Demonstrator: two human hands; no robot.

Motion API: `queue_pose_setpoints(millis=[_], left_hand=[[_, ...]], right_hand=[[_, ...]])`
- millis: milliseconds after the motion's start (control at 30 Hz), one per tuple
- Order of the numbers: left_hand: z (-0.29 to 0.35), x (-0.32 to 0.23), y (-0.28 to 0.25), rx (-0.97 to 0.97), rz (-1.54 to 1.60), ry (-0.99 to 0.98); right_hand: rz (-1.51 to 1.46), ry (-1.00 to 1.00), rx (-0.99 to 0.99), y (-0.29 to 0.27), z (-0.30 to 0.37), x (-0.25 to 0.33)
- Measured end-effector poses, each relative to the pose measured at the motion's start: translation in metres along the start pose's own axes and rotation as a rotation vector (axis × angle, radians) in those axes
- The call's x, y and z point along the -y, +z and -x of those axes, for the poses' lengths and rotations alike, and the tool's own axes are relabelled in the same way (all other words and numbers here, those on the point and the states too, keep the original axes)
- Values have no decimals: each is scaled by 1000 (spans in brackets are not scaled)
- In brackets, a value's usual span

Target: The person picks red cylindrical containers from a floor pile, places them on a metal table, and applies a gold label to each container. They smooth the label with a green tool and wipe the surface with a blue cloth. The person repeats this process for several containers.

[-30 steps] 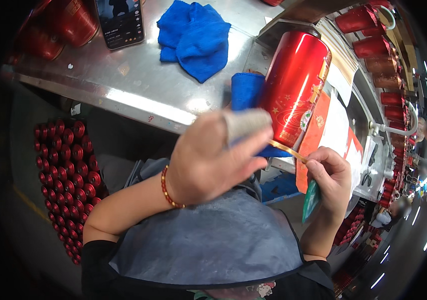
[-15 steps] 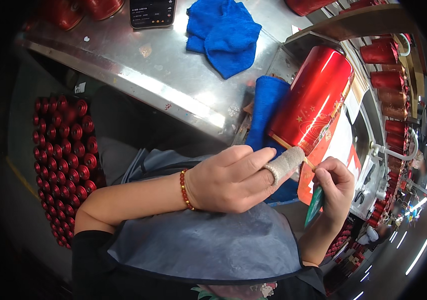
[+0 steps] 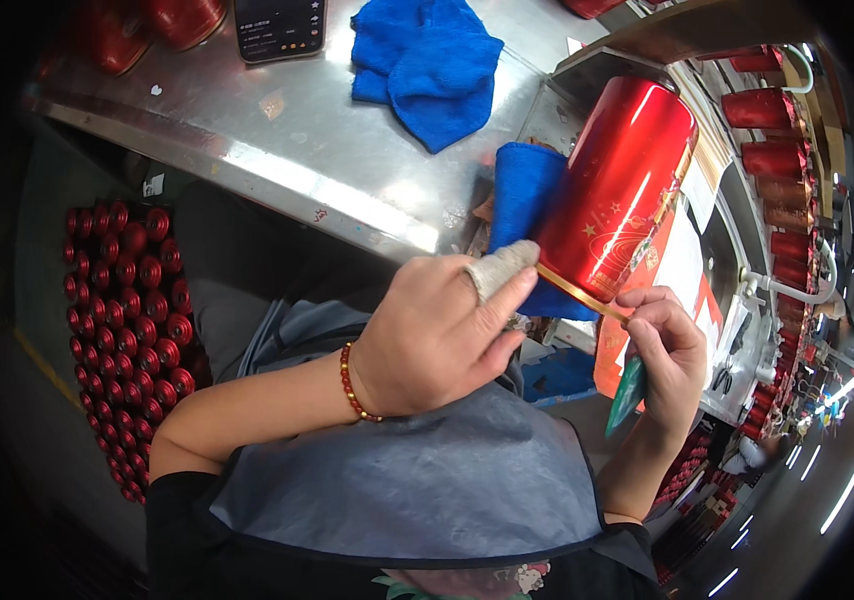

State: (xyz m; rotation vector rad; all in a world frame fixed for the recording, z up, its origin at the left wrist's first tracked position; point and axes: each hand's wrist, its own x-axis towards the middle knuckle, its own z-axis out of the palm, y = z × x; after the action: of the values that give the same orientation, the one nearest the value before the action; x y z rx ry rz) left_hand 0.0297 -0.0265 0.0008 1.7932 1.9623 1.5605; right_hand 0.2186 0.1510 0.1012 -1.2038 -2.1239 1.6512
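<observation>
A red cylinder (image 3: 632, 180) lies just beyond both hands, its long axis slanting away rightward.
The right hand (image 3: 669, 345) pinches one end of a narrow gold strip (image 3: 587, 297) along the near rim; a green, tapering piece (image 3: 629, 395) hangs below that pinch. The left hand (image 3: 442, 335), unclenched, is nearer, its beige knit finger cover (image 3: 500, 272) meeting the rim's left end. Beyond it, fuzzy blue cloth (image 3: 525, 195) borders the glossy, curved wall.
</observation>
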Motion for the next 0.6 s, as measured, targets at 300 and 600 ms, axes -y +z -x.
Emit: queue_pose_setpoints(millis=[300,600], left_hand=[[1,4,2,-27,-53,113],[-19,15,1,-48,-202,362]], right_hand=[[-70,2,-12,5,-5,-9],[-94,-21,-4,2,-4,-17]])
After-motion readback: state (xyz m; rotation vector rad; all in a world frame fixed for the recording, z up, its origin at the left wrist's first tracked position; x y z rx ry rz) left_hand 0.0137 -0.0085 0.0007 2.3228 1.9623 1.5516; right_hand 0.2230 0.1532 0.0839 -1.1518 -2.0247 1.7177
